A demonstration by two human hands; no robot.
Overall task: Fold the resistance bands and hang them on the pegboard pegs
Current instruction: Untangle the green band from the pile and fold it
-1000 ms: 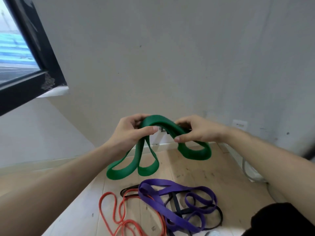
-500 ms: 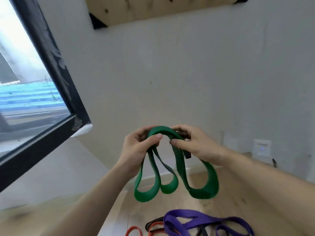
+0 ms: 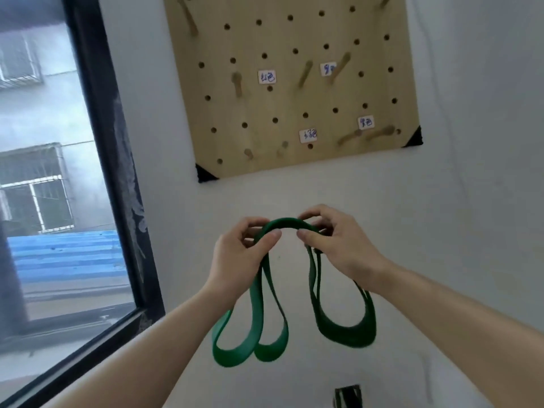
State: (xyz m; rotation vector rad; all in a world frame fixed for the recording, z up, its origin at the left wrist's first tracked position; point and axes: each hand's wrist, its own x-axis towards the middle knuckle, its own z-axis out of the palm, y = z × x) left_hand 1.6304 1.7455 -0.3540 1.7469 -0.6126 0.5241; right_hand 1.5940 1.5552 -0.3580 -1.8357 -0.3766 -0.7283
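Head view, looking up the wall [image 3: 459,219]. The green resistance band [image 3: 282,223] is up in both hands, dead centre, in front of the wall and below the pegboard [image 3: 294,95], not touching it.

L hand [image 3: 240,256] sits at approx 9 o'clk of the band's top arch. Thumb is pressed on the near face, fingers curled round behind, so it's gripping the band. R hand [image 3: 341,245] at 3 o'clk of the arch, same deal: thumb on the near side, fingers hooked over the top, holding the band. A short arched stretch runs btwn the two thumbs.

The band is folded into several loops. Two hang side by side under the L hand toward 7 o'clk. A doubled loop hangs under the R hand toward 5 o'clk. All loops dangle free.

Pegboard at 12 o'clk: pale wood, rows of holes, black corner brackets [image 3: 206,173] on its lower corners. Wooden pegs [image 3: 304,73] stick out at several spots, and those in view are bare. Four small white labels [image 3: 267,77] w/ blue handwriting, too blurry to read.

A window [image 3: 44,201] w/ black frame [image 3: 117,187] fills 9 o'clk, w/ a building and a blue roof outside. There's a small dark fitting [image 3: 347,396] on the wall at 6 o'clk, can't tell what it is.
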